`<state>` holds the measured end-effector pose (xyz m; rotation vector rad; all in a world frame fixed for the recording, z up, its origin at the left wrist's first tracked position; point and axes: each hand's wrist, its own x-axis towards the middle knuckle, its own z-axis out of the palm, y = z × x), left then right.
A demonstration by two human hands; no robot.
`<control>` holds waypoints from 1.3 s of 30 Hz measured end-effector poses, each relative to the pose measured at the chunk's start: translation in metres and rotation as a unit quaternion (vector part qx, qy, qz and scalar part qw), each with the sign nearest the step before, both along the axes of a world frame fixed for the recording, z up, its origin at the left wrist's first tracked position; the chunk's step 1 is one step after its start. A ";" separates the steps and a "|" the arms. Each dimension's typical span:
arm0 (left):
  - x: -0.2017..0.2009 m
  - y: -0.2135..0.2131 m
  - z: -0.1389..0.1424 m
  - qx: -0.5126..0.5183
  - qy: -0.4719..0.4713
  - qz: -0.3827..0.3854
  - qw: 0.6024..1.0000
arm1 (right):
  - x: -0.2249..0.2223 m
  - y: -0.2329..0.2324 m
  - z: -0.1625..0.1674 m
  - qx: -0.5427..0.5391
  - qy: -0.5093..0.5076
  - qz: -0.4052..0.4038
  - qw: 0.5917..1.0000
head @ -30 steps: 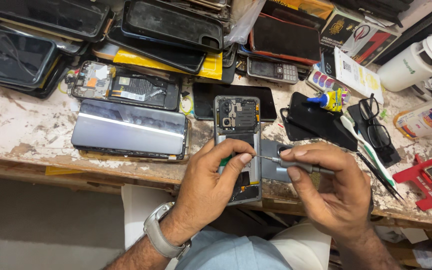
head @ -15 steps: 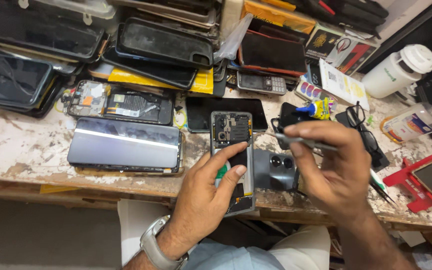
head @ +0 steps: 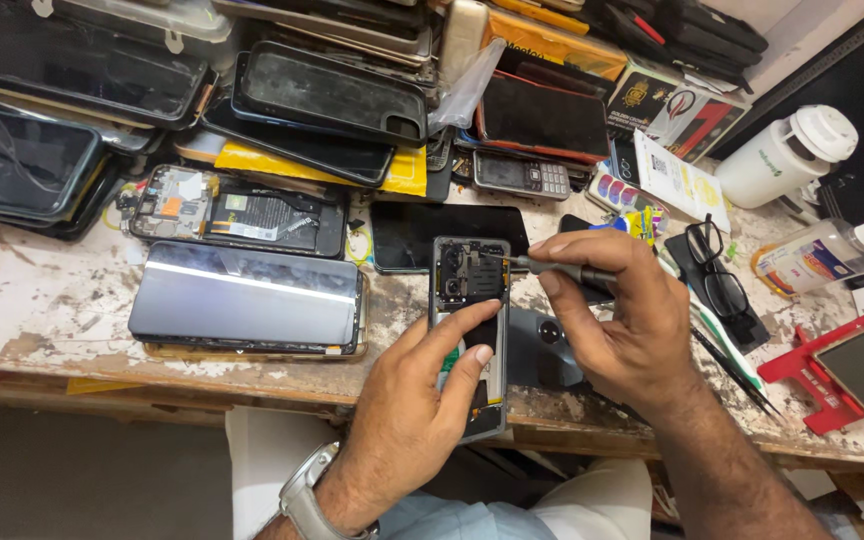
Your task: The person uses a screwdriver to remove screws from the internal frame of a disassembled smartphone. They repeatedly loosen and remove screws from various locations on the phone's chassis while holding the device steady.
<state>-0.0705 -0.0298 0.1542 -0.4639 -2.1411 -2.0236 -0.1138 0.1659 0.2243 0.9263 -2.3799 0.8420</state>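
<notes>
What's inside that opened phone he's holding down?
The opened phone shows dark circuit parts at its top end. The left hand covers much of the lower half, so what lies there is hidden.

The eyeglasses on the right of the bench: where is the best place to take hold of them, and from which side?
Grip the eyeglasses at the bridge between the two lenses, coming from above. They lie flat on a dark case, so the bridge is the bare narrow part; this probably keeps fingers off the lenses. The right hand, holding a screwdriver, is nearest.
</notes>
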 end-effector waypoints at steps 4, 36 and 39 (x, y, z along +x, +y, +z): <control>0.000 0.000 -0.002 -0.015 -0.034 -0.006 0.999 | -0.002 -0.004 0.008 0.046 0.034 0.008 0.998; 0.004 0.005 -0.003 -0.007 0.008 0.028 1.000 | -0.019 -0.024 0.071 0.260 0.047 0.100 0.959; 0.004 0.006 -0.004 0.001 0.017 0.025 1.000 | -0.019 -0.023 0.071 0.259 0.021 0.043 0.965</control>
